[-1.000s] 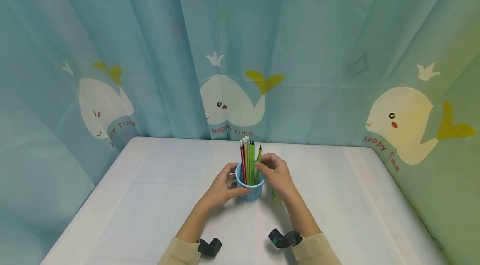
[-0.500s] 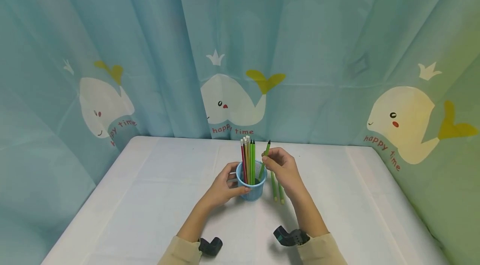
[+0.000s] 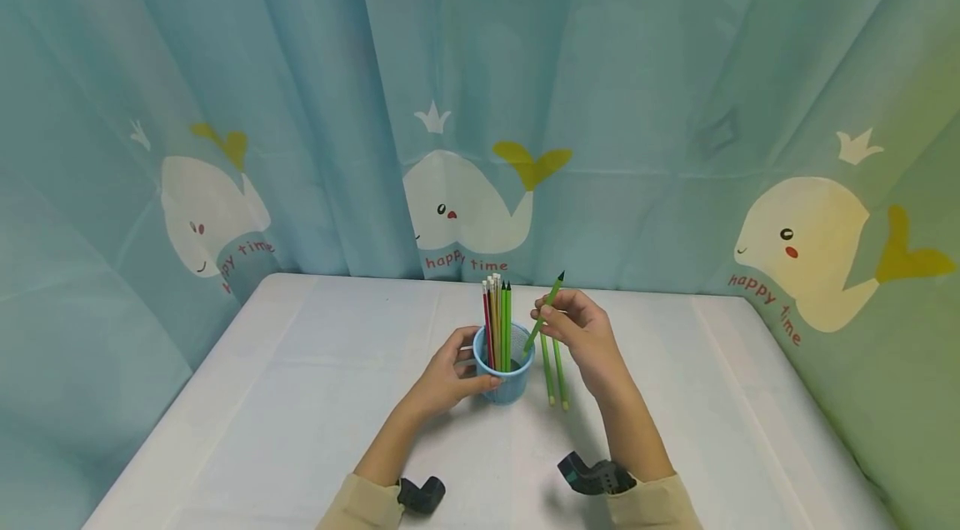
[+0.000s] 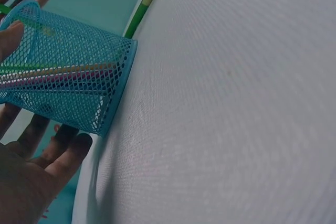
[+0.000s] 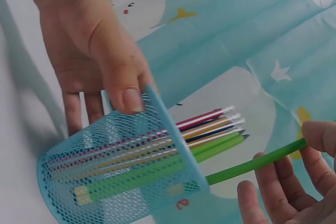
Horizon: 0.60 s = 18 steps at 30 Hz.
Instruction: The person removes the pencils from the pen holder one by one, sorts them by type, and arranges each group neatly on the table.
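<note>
In the head view my left hand [image 3: 444, 376] holds a light blue mesh pencil cup [image 3: 506, 388] upright on the table, thumb on the near side and fingers round the left. Inside stand several pencils [image 3: 495, 330]: red, gold and a couple of green ones, leaning left. My right hand [image 3: 588, 338] pinches a green pencil [image 3: 533, 335] between thumb and fingers, its dark tip up and its eraser end still inside the cup, as the right wrist view shows along the pencil's shaft [image 5: 257, 162]. That pencil slants to the right over the rim.
Two green pencils [image 3: 561, 380] lie side by side on the white table [image 3: 300, 413], just right of the cup. Behind the table's far edge hangs a blue curtain [image 3: 637, 97] with whale prints. Each wrist wears a black camera mount [image 3: 422, 495].
My right hand has moved right and slightly up, drawing the green pencil away from the others and tilting it. The two pencils on the table show more now. My left hand keeps its place.
</note>
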Motion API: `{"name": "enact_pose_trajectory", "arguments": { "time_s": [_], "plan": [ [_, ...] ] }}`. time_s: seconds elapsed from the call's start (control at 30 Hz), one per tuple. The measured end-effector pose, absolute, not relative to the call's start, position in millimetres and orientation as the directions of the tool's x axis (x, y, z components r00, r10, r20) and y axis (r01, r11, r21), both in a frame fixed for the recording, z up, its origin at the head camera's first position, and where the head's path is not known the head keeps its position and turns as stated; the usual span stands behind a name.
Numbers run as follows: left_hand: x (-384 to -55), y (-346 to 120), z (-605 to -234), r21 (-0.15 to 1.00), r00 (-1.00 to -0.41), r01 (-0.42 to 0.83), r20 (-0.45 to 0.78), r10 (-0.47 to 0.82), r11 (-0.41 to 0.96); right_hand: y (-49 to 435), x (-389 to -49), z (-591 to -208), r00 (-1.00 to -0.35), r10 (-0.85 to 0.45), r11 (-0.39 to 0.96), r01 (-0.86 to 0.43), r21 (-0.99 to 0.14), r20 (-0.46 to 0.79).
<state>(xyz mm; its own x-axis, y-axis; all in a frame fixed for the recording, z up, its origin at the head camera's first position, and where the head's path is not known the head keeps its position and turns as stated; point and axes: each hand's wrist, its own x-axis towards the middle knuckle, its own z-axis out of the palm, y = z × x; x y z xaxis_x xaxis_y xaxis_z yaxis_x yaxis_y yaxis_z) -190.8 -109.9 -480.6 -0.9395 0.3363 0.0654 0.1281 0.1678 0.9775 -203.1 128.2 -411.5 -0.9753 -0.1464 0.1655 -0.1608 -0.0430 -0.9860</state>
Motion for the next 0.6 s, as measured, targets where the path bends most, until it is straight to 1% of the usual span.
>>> {"name": "enact_pose_trajectory", "arguments": {
  "time_s": [0.43, 0.6],
  "plan": [
    [-189.4, -110.1, -479.9, 0.975, -0.937, 0.137, 0.07, 0.341, 0.174, 141.8, -201.1, -402.2, -0.977, -0.13, -0.15, -0.149, -0.977, 0.169],
    [-189.9, -111.2, -480.0, 0.975, -0.935, 0.144, 0.077, 0.347, 0.171, 146.6, -198.8, -395.8, -0.974, -0.122, -0.172, -0.169, -0.971, 0.191]
  ]
}}
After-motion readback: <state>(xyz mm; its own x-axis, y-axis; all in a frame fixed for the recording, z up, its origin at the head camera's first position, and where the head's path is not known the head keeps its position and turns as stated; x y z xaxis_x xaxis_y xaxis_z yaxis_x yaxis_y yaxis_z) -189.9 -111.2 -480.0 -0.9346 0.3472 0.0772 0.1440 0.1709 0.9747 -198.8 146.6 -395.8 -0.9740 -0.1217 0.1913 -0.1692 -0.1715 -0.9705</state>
